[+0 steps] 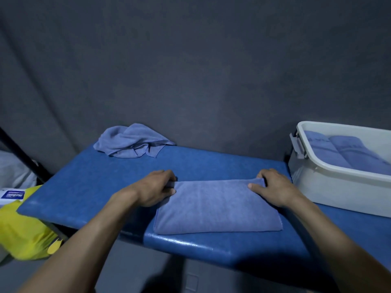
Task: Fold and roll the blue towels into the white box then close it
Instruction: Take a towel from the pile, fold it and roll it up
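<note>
— What was shown on the blue padded bench (88, 182)?

— A folded blue towel (218, 206) was laid flat near the front edge, its long axis running left to right across the view. Its far left corner was pinched by the left hand (155, 188) and its far right corner by the right hand (273, 187), thumbs on top and fingers curled round the far edge. That edge looked slightly lifted at the right corner.

— How was the towel placed relative to the fingers?

— The cloth was spread from the fingertips toward the person's body, so a roll begun at the gripped far edge would be drawn toward the person, across the short side. Neither hand was clearly nearer; the two were set at about the same depth, one at each end.

— And the white box (330, 187)?

— It was seen standing open at the right end of the bench, just beside the right hand. Two rolled blue towels (347, 153) were lying inside, side by side. A grey latch (297, 144) was visible on its left wall; no lid was in view.

— Was anything left to do?

— A crumpled blue towel (133, 142) was left at the far left of the bench, well apart from both hands. A yellow bag (23, 229) was partly seen below the bench's left end.
</note>
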The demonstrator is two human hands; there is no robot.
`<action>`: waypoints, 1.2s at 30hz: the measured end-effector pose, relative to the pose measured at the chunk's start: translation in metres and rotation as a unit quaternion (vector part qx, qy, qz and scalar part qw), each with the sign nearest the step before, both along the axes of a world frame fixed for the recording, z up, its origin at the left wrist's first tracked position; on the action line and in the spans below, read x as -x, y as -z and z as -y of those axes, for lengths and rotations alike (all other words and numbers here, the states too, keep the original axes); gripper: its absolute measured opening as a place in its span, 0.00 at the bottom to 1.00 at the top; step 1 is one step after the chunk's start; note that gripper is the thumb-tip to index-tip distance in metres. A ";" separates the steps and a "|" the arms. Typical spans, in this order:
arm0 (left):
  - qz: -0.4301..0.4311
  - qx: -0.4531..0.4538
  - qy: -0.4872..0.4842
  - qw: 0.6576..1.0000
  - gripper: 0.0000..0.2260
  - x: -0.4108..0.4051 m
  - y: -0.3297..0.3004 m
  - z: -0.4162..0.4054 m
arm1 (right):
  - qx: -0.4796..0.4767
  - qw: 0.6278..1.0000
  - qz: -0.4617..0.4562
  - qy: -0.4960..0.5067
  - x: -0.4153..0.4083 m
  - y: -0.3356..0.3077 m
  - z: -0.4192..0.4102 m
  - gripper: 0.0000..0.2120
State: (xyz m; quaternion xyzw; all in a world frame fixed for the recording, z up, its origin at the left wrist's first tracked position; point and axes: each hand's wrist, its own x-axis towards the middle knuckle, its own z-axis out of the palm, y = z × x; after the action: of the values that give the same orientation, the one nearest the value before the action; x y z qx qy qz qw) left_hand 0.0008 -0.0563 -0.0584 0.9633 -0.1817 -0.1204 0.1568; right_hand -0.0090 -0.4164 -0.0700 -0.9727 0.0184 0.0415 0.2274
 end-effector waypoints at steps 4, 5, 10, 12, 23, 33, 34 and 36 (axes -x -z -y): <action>-0.014 -0.023 0.016 0.999 0.11 0.000 -0.003 0.001 | -0.096 0.995 0.036 -0.012 0.003 -0.004 -0.004 0.14; -0.015 -0.026 0.020 0.999 0.08 0.001 -0.004 0.000 | -0.115 0.993 0.039 -0.014 0.003 -0.005 -0.003 0.14; -0.005 0.092 -0.016 0.996 0.04 0.004 -0.006 -0.005 | -0.246 0.969 0.013 -0.014 0.001 0.000 -0.002 0.09; 0.021 0.113 -0.036 0.993 0.08 0.004 -0.007 -0.007 | -0.291 0.957 0.022 -0.002 -0.002 0.004 -0.001 0.09; -0.140 0.150 0.024 0.978 0.09 0.013 -0.016 -0.010 | -0.137 0.989 -0.022 0.061 -0.010 -0.009 -0.005 0.02; -0.287 0.274 -0.009 0.918 0.08 0.034 -0.033 -0.008 | -0.211 0.948 0.208 0.112 -0.016 -0.031 -0.029 0.21; -0.269 0.299 -0.046 0.914 0.09 0.033 -0.032 -0.006 | -0.234 0.927 0.273 0.101 -0.016 -0.033 -0.036 0.24; -0.262 0.311 -0.115 0.906 0.09 0.033 -0.028 -0.003 | -0.237 0.913 0.326 0.056 -0.012 -0.038 -0.050 0.27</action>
State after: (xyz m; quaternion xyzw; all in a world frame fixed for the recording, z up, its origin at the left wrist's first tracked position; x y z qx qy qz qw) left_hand -0.0322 -0.0538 -0.0303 0.8136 -0.0505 -0.2868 0.5032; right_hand 0.0028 -0.3664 -0.0322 -0.8471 -0.0129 -0.2878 0.4466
